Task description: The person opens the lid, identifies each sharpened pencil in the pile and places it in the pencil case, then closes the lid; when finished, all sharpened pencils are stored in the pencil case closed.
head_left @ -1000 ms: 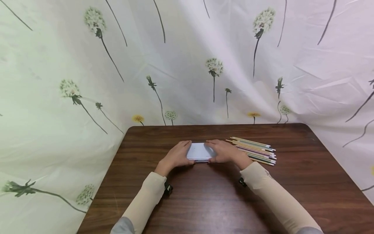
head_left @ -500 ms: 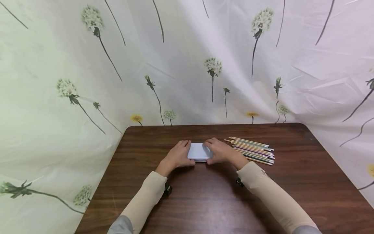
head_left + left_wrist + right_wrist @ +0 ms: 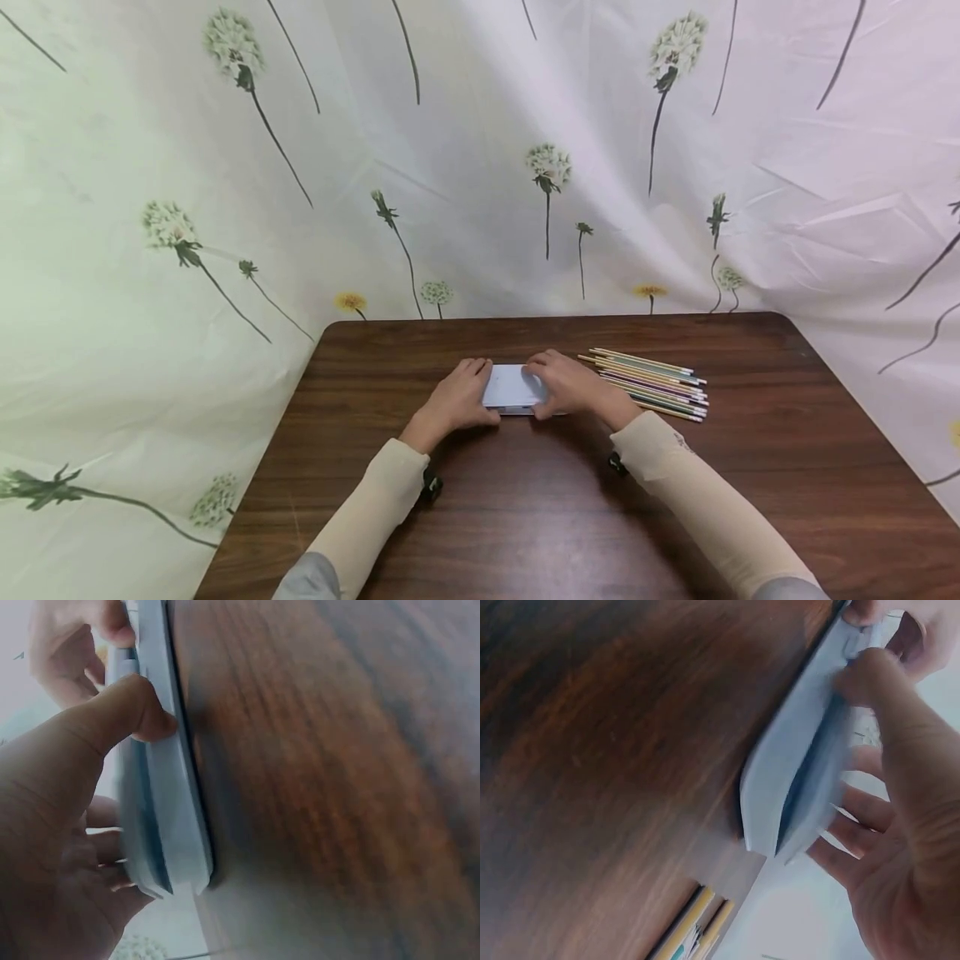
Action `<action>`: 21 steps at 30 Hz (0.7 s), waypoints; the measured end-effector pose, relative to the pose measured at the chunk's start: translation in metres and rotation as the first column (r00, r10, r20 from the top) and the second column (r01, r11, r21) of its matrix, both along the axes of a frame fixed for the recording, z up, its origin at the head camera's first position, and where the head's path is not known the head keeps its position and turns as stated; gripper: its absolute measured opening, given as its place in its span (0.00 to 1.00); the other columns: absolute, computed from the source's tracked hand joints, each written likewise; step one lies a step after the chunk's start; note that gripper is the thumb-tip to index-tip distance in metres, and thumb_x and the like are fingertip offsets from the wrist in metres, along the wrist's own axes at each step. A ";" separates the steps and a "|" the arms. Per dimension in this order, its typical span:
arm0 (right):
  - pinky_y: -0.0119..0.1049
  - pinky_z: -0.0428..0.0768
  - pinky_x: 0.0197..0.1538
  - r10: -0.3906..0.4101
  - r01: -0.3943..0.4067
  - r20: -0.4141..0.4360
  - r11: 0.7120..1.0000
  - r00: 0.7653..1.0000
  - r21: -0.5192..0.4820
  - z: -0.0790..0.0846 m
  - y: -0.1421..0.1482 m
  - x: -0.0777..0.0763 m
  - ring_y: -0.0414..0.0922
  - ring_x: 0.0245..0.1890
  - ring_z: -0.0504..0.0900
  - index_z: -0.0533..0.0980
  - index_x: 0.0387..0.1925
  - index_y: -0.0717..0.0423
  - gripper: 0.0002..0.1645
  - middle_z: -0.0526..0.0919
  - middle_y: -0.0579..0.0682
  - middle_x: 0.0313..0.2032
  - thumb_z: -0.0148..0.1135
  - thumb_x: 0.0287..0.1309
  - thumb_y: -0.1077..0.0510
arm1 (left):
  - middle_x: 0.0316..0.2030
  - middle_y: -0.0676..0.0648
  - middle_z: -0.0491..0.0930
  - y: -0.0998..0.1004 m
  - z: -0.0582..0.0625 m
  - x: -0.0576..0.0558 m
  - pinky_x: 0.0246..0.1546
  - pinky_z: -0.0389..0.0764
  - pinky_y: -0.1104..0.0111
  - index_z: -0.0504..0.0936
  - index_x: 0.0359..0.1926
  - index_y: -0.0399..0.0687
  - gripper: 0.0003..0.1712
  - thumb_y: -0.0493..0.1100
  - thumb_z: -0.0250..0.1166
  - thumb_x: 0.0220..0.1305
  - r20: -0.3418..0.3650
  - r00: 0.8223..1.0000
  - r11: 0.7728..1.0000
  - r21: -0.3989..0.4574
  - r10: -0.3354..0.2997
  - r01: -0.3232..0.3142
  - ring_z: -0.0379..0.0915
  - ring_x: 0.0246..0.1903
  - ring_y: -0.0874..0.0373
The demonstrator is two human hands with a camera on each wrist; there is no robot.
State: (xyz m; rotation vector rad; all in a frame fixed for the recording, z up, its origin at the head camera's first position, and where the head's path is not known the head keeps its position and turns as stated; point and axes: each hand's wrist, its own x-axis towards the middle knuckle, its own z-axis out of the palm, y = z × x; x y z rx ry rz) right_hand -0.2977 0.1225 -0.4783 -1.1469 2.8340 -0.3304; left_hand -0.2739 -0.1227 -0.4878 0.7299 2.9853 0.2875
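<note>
A flat, pale blue lidded box (image 3: 513, 385) lies on the table between my two hands. My left hand (image 3: 454, 395) grips its left end, the thumb on the front wall of the base (image 3: 180, 806) and the other fingers behind. At the right end my right hand (image 3: 576, 386) holds the lid (image 3: 819, 806), with its thumb at the lid's front edge and the fingers round the back. Both wrist views show a dark gap between lid and base, so the lid stands slightly raised. The inside of the box is hidden.
Several pencils (image 3: 656, 385), mostly with white ends, lie in a loose bundle just right of the box. The brown wood-grain table (image 3: 517, 508) reaches back to a white cloth (image 3: 480, 167) printed with dandelions.
The lid's front edge has lifted slightly from the base under my right hand. My left hand keeps its grip on the left end. The pencils stay where they were.
</note>
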 end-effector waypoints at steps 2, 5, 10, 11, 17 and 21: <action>0.50 0.83 0.63 -0.003 0.003 -0.003 1.000 1.000 -0.006 0.001 0.001 -0.001 0.56 0.65 0.79 0.78 0.67 0.60 0.40 0.80 0.60 0.65 0.77 0.55 0.47 | 0.76 0.34 0.68 0.000 0.001 0.000 0.75 0.73 0.54 0.65 0.79 0.31 0.59 0.56 0.80 0.55 0.005 1.000 1.000 0.010 0.000 0.000 0.63 0.77 0.42; 0.49 0.83 0.63 -0.003 0.003 0.007 1.000 1.000 -0.016 0.002 0.001 -0.002 0.56 0.65 0.79 0.79 0.66 0.60 0.39 0.81 0.61 0.66 0.77 0.56 0.48 | 0.77 0.34 0.68 -0.001 0.001 -0.001 0.76 0.72 0.54 0.65 0.79 0.31 0.60 0.57 0.80 0.54 0.013 1.000 1.000 0.023 0.004 -0.004 0.62 0.77 0.42; 0.50 0.83 0.64 -0.009 0.010 0.050 1.000 0.999 -0.020 0.001 0.002 -0.002 0.56 0.66 0.78 0.78 0.68 0.59 0.40 0.80 0.60 0.68 0.76 0.57 0.47 | 0.78 0.35 0.66 -0.004 -0.001 -0.002 0.77 0.71 0.54 0.63 0.79 0.31 0.59 0.55 0.79 0.56 0.042 0.999 0.998 0.061 0.002 -0.004 0.60 0.79 0.41; 0.51 0.82 0.65 -0.014 0.015 0.060 1.000 0.998 -0.022 0.002 0.002 -0.002 0.56 0.67 0.78 0.78 0.68 0.59 0.40 0.79 0.60 0.69 0.76 0.58 0.47 | 0.78 0.34 0.65 -0.006 -0.001 -0.002 0.78 0.69 0.53 0.63 0.80 0.31 0.58 0.55 0.79 0.56 0.049 0.999 0.997 0.076 -0.001 -0.003 0.59 0.79 0.41; 0.54 0.80 0.70 -0.023 0.027 0.094 0.999 0.995 -0.043 0.006 0.008 -0.003 0.58 0.72 0.77 0.76 0.72 0.58 0.39 0.76 0.60 0.73 0.69 0.65 0.44 | 0.82 0.34 0.59 -0.018 -0.003 -0.001 0.81 0.63 0.49 0.60 0.82 0.34 0.57 0.52 0.79 0.61 0.113 0.994 0.982 0.189 0.006 -0.028 0.50 0.83 0.39; 0.55 0.81 0.68 0.004 0.003 0.054 0.993 0.999 -0.114 0.010 0.015 -0.004 0.57 0.68 0.81 0.81 0.66 0.57 0.32 0.81 0.58 0.69 0.68 0.68 0.44 | 0.83 0.32 0.53 -0.030 -0.005 0.002 0.82 0.60 0.46 0.54 0.83 0.32 0.59 0.45 0.79 0.61 0.182 0.983 0.947 0.312 0.020 -0.077 0.47 0.84 0.37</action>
